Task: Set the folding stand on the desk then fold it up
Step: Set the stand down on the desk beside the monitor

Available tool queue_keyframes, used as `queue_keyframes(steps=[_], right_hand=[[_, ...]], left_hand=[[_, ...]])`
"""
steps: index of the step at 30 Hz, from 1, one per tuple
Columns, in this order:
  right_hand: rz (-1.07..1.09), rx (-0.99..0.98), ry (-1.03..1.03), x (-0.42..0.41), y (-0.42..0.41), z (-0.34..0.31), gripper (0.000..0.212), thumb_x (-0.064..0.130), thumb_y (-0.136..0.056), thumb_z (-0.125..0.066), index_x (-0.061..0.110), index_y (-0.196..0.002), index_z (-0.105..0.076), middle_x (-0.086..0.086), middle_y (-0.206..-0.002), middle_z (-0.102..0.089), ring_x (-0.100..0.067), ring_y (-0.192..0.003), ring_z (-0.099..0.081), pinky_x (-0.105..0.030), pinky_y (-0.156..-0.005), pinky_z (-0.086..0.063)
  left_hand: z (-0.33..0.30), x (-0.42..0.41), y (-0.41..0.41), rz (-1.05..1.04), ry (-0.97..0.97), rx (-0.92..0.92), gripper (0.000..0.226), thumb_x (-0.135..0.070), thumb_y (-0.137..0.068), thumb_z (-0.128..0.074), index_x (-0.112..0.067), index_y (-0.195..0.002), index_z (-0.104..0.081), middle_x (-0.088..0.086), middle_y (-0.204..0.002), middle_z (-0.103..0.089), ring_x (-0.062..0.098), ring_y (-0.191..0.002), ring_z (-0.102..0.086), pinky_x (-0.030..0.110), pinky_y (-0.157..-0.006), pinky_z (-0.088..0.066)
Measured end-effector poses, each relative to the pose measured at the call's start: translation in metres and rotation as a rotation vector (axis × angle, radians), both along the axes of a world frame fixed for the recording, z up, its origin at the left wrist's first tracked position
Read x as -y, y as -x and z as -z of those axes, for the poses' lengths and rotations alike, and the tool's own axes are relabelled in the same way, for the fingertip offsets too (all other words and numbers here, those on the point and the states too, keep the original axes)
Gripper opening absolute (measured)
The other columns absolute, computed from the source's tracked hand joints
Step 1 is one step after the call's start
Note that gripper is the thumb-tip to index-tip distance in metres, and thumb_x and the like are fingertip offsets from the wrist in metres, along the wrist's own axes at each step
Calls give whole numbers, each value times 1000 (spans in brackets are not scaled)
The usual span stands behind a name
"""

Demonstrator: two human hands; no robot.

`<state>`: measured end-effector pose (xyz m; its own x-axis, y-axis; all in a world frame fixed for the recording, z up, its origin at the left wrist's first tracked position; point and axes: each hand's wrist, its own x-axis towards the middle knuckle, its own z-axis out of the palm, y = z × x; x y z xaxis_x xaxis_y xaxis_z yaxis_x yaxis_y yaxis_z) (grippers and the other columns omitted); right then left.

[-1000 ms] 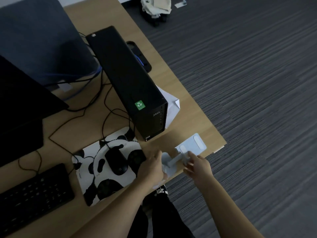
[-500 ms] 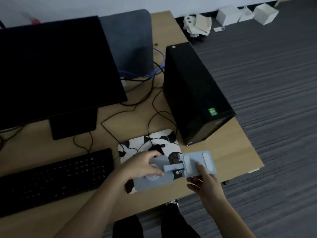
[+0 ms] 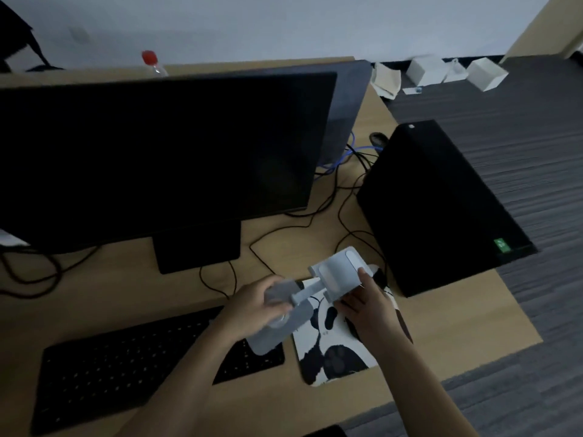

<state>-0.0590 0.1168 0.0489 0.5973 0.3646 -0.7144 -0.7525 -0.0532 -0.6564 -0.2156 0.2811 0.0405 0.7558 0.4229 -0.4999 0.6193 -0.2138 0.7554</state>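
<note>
The grey folding stand (image 3: 339, 274) is held above the wooden desk (image 3: 467, 320), over the right end of the keyboard and the panda mouse pad. It is unfolded: a flat base plate at lower left, an arm in the middle, a tilted rest plate at upper right. My left hand (image 3: 255, 305) grips the base plate from the left. My right hand (image 3: 367, 302) holds the rest plate from below, thumb on its right edge.
A large dark monitor (image 3: 157, 159) stands at the back left, a black keyboard (image 3: 126, 364) in front of it. The panda mouse pad (image 3: 331, 351) lies under the stand. A black computer tower (image 3: 441, 203) stands at right amid cables. The desk's edge runs just right of the tower.
Both hands have carried the stand left from the desk's right edge to above the keyboard and mouse pad. The rest plate now tilts up. The camera has turned left.
</note>
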Motion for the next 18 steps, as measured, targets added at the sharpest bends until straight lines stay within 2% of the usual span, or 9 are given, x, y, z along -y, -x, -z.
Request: queue_keyframes(steps=[2, 5, 7, 10, 12, 15, 18], right_hand=[[30, -23, -6, -10, -6, 7, 40, 31, -92, -61, 7, -124, -57, -17, -118, -68, -31, -102, -70, -33, -68, -59], [30, 14, 7, -24, -22, 18, 34, 18, -94, -59, 0, -123, -56, -18, -109, -67, -31, -93, -69, -33, -66, -58], [47, 29, 39, -32, -36, 28, 34, 12, -94, -58, -4, -124, -53, -17, -106, -65, -31, -92, -67, -36, -70, -56], [123, 14, 88, -43, -59, 49, 37, 7, -92, -61, -7, -124, -50, -21, -109, -64, -31, -89, -67, -31, -56, -59], [165, 3, 117, -49, -72, 65, 41, 5, -91, -62, -12, -126, -50, -27, -114, -63, -32, -87, -67, -27, -49, -59], [171, -17, 145, -58, -89, 87, 45, 5, -90, -64, -11, -130, -50, -30, -123, -61, -32, -88, -67, -26, -46, -58], [124, -34, 181, -62, -100, 102, 46, 7, -90, -65, -11, -130, -50, -27, -115, -64, -29, -82, -67, -25, -43, -57]], left_hand=[[11, -7, 1, 9, 7, -8, 56, -52, -73, -67, -38, -125, -50, -11, -125, -60, 5, -107, -59, 34, -90, -52], [25, -20, -16, 33, -31, -25, 62, -58, -70, -64, -38, -127, -48, -11, -125, -60, 6, -105, -60, 36, -89, -52], [31, -32, -36, 55, -91, -39, 61, -52, -76, -64, -35, -131, -45, -8, -124, -59, 11, -105, -60, 36, -88, -51], [41, -52, -72, 118, -204, -59, 54, -43, -81, -65, -31, -130, -45, -4, -116, -63, 16, -96, -63, 39, -82, -54], [52, -63, -93, 131, -258, -73, 56, -41, -80, -66, -29, -131, -46, -3, -121, -62, 17, -100, -62, 39, -83, -53], [74, -71, -113, 109, -331, -78, 57, -40, -80, -69, -23, -130, -49, 1, -128, -59, 20, -108, -59, 36, -85, -50], [96, -74, -122, 97, -390, -80, 48, -35, -85, -65, -23, -130, -50, 2, -128, -59, 20, -107, -60, 33, -83, -49]])
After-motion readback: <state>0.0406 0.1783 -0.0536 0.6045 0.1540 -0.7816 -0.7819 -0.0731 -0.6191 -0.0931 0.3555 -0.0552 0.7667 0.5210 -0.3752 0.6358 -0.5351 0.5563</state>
